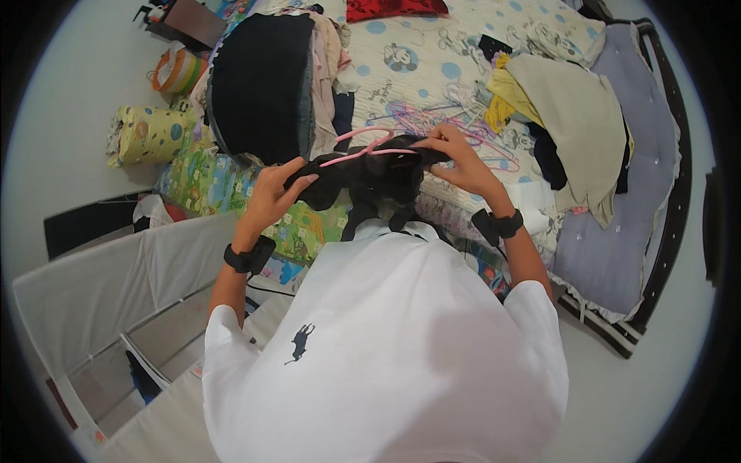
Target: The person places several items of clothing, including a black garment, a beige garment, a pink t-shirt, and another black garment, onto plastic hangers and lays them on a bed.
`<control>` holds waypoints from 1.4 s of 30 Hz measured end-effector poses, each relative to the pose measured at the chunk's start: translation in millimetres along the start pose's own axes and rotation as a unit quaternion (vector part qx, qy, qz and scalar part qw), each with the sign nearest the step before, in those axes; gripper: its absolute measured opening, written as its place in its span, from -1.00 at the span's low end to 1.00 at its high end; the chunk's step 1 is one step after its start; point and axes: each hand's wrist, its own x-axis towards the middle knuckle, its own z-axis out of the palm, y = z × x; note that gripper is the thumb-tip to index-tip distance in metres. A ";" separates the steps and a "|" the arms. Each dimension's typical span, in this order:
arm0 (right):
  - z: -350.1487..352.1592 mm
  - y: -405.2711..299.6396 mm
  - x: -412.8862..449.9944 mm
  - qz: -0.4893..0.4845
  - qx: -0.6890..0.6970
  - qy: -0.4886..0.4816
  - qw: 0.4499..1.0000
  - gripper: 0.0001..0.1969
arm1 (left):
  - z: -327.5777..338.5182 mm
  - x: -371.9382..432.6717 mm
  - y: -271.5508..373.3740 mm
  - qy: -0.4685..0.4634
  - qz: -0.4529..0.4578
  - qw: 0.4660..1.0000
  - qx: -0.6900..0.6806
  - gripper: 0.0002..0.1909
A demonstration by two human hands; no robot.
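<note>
A black garment (382,179) hangs in front of my chest, with a pink plastic clothes hanger (369,149) at its top, the hook pointing away from me. My left hand (271,191) pinches the cloth at the hanger's left end between thumb and fingers. At the right end, my right hand (457,157) grips the same garment. The hanger's arms partly disappear into the cloth. Beyond my right hand, a tangle of pink, purple and blue hangers (463,130) lies on the bed (405,81).
Black clothing (260,87) over lighter clothes is piled at the bed's left. A beige garment (573,110) and yellow cloth (503,110) lie at the right, near a grey cushion pad (619,173) and dark bed frame (671,249). A white fabric-sided rail (127,278) stands left.
</note>
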 end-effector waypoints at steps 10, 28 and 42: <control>-2.2 -3.5 -28.3 -0.008 -0.083 0.130 0.988 -0.78 | 16.9 -22.7 22.1 0.097 0.033 0.994 -0.023 -0.84; 90.1 -50.1 39.2 0.011 0.029 0.079 0.996 -0.89 | -59.5 -135.8 -57.9 0.220 -0.117 0.967 0.043 -0.86; 312.8 -67.2 189.4 0.037 0.026 -0.110 0.993 -0.70 | -122.2 -262.5 -208.1 0.351 -0.280 0.893 0.030 -0.79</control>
